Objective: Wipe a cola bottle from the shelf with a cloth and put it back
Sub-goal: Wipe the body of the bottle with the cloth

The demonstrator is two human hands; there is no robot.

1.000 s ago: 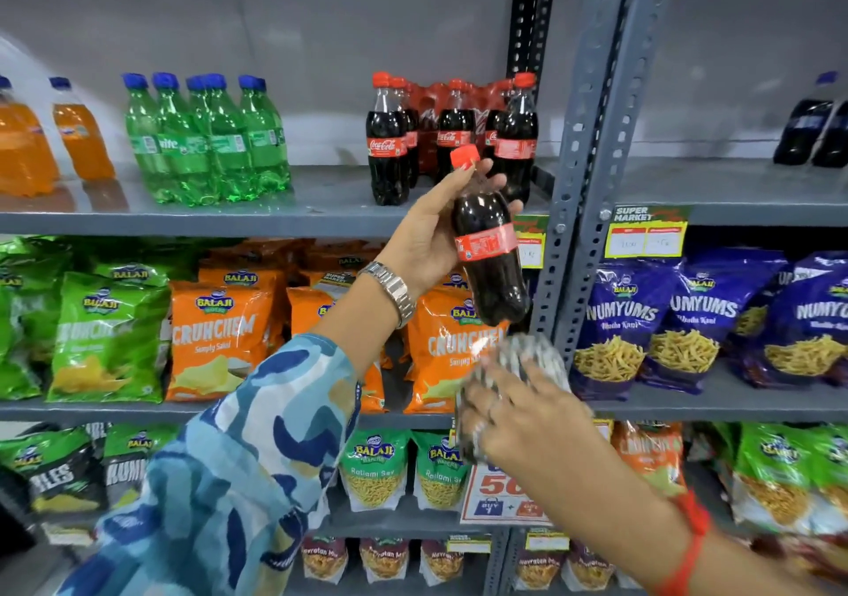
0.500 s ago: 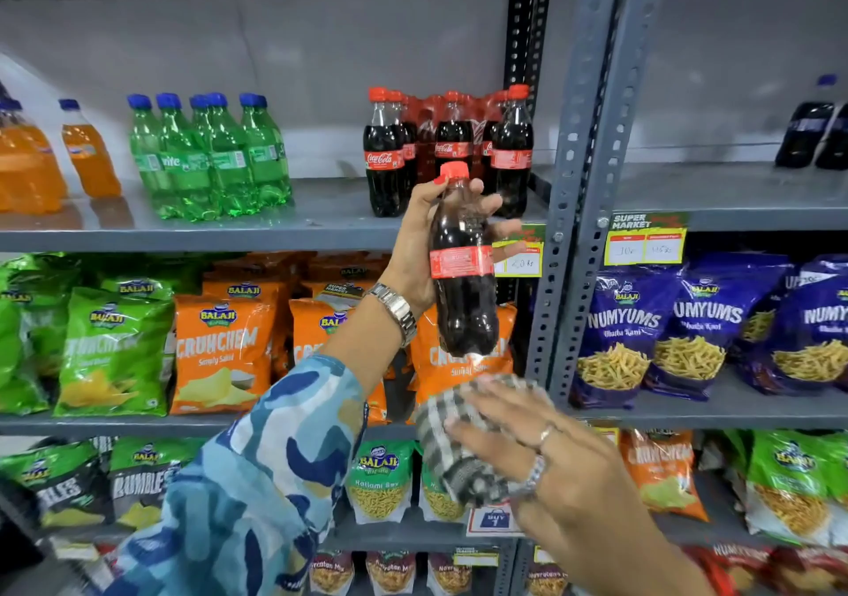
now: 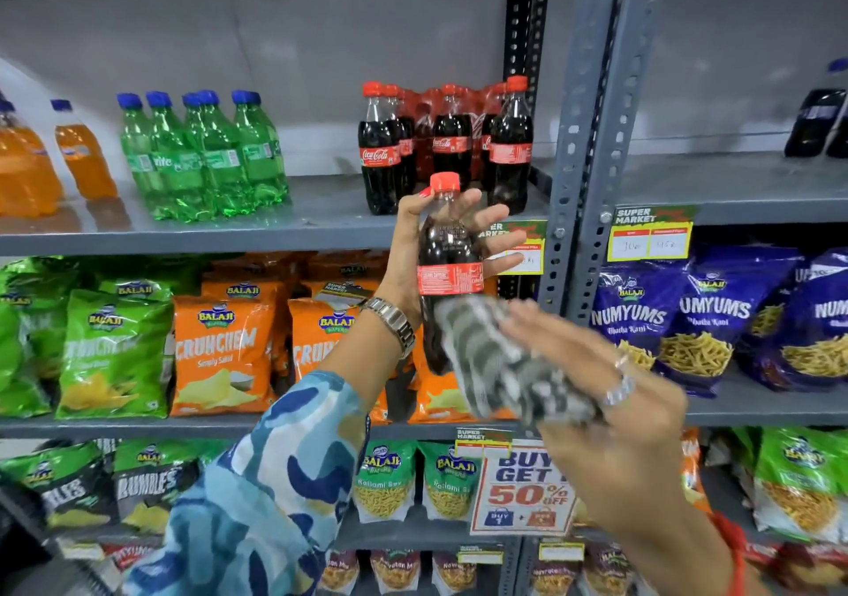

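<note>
My left hand (image 3: 408, 255) holds a small cola bottle (image 3: 447, 251) with a red cap and red label, upright, in front of the shelf (image 3: 183, 233). The fingers spread behind the bottle, the thumb sits near the cap. My right hand (image 3: 610, 393) presses a grey-and-white checked cloth (image 3: 500, 361) against the lower right side of the bottle. The cloth is blurred and hides the bottle's base. Several more cola bottles (image 3: 509, 145) stand on the top shelf just behind.
Green soda bottles (image 3: 206, 154) and orange soda bottles (image 3: 78, 159) stand to the left on the top shelf. Snack bags (image 3: 220, 352) fill the shelves below. A grey steel upright (image 3: 592, 136) divides the racks; dark bottles (image 3: 817, 122) stand far right.
The bottle has turned upright and come lower, towards me. My right hand has risen with the cloth and now touches the bottle's lower part.
</note>
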